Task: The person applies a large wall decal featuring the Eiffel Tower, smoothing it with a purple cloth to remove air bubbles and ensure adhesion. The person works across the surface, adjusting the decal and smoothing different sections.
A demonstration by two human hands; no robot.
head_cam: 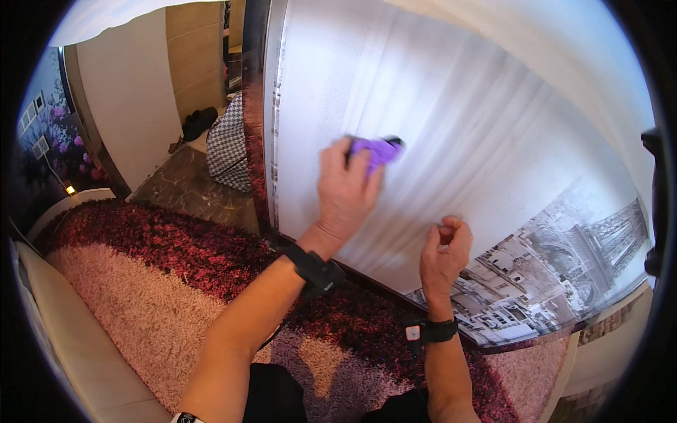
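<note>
My left hand (pixel 346 177) grips a crumpled purple cloth (pixel 382 153) at a glossy white panel (pixel 317 95). Motion blurs the cloth, and dark patches show at its edges. Lower and to the right, my right hand (pixel 447 251) is near the same panel with its fingers curled. No object shows in that hand, though its palm is partly hidden, and I cannot tell whether it touches the surface. The panel carries a grey printed picture (pixel 529 280) of city buildings and a lattice tower. Pale streaks that look like curtain reflections cross it.
A red and pink shaggy rug (pixel 158 296) covers the floor before me. A beige upholstered edge (pixel 79 328) runs along the left. Beyond the panel's left edge are a houndstooth-patterned object (pixel 230 148), a dark shoe (pixel 199 122) and dark floor tiles (pixel 195 185).
</note>
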